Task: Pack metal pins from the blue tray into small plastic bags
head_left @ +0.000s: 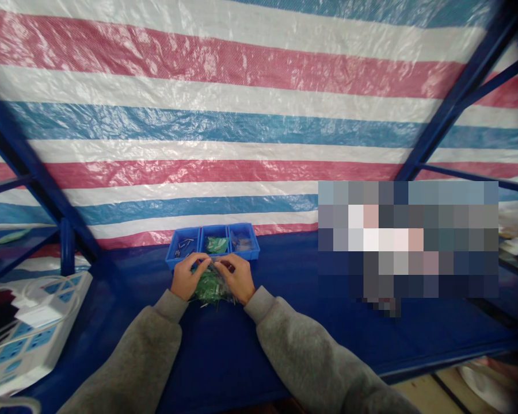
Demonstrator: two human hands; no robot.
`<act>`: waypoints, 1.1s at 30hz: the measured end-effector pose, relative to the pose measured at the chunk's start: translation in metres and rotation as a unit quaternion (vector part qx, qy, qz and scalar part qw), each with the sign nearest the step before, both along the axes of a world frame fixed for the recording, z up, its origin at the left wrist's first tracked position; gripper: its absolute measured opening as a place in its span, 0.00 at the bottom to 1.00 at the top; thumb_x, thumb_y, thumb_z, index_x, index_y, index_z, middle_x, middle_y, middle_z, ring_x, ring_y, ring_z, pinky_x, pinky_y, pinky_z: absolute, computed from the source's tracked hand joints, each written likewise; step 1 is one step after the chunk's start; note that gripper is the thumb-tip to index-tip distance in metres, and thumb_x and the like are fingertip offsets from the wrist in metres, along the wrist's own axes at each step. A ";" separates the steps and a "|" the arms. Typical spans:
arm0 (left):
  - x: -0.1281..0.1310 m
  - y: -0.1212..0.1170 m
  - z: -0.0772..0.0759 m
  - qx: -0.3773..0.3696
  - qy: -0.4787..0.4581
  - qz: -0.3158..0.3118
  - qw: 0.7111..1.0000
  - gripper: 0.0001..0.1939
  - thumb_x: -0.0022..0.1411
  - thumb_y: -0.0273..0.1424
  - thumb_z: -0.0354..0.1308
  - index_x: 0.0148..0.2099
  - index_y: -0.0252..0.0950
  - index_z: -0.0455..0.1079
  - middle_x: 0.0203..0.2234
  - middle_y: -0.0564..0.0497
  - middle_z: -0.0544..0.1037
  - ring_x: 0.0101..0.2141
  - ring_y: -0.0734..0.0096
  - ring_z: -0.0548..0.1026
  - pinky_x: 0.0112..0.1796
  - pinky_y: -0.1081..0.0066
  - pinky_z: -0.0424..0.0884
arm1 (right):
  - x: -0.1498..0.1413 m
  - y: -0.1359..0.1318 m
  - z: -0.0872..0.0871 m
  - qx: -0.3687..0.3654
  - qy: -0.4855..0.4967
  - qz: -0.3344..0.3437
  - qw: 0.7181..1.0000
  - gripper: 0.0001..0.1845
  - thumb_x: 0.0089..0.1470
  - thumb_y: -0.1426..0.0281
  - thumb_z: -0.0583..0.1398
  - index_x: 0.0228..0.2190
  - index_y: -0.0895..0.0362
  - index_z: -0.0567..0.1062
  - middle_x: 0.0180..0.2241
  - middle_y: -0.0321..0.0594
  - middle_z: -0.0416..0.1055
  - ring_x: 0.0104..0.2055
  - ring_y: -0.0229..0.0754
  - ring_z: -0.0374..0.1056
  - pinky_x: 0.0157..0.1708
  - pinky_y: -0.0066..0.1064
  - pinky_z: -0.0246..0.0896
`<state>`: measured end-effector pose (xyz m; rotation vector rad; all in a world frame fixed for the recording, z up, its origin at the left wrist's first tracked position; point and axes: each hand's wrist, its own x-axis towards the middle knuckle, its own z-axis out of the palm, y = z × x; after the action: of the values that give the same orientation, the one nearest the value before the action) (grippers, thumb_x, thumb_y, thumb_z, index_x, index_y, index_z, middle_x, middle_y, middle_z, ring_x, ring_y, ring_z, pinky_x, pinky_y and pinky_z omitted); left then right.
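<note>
My left hand [190, 277] and my right hand [237, 278] are close together, thumbs and fingertips pinched and nearly meeting. What they pinch is too small and too covered by the fingers to name. Under and between them lies a heap of green pieces [211, 286] with clear plastic and thin pin-like bits sticking out at its edges. Just beyond my fingertips stands a blue tray of three compartments [171, 260]. Its left one holds small metal pins [184, 248], the middle one green pieces [217, 245], and the right one brownish small items [242, 245] in clear plastic.
The blue tabletop [224, 356] runs up to a striped plastic sheet [198, 172]. At left lies a white power strip [43, 351] with cables and a plugged-in adapter. Blue metal posts [440, 126] frame both sides. A blurred-out patch [408, 241] hides the right.
</note>
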<state>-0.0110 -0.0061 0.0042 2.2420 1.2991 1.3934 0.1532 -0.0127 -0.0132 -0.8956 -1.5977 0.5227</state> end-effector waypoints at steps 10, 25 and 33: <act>0.000 0.005 -0.007 -0.090 -0.052 -0.055 0.993 0.11 0.55 0.36 0.58 0.37 0.34 0.74 0.32 0.48 0.78 0.33 0.67 0.74 0.37 0.69 0.70 | -0.002 0.005 -0.009 -0.072 0.084 0.017 0.994 0.11 0.51 0.64 0.60 0.26 0.58 0.76 0.23 0.36 0.72 0.23 0.36 0.65 0.26 0.26 0.60; 0.000 0.007 -0.007 -0.103 -0.065 -0.053 0.991 0.09 0.55 0.35 0.58 0.35 0.34 0.72 0.31 0.49 0.77 0.34 0.67 0.74 0.38 0.70 0.70 | -0.005 0.005 -0.010 -0.102 0.126 0.046 0.986 0.10 0.50 0.66 0.59 0.34 0.57 0.75 0.28 0.38 0.74 0.25 0.37 0.67 0.25 0.27 0.64; -0.002 0.008 -0.007 -0.097 -0.065 -0.043 0.992 0.08 0.53 0.34 0.59 0.32 0.33 0.73 0.27 0.49 0.77 0.30 0.67 0.74 0.35 0.69 0.71 | -0.003 0.003 -0.008 -0.079 0.097 0.023 0.992 0.10 0.52 0.66 0.58 0.37 0.57 0.72 0.27 0.36 0.74 0.24 0.37 0.68 0.27 0.28 0.64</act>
<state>-0.0134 0.0022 -0.0027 2.0193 1.2231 1.2997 0.1498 -0.0097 -0.0213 -0.8977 -1.4164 0.7551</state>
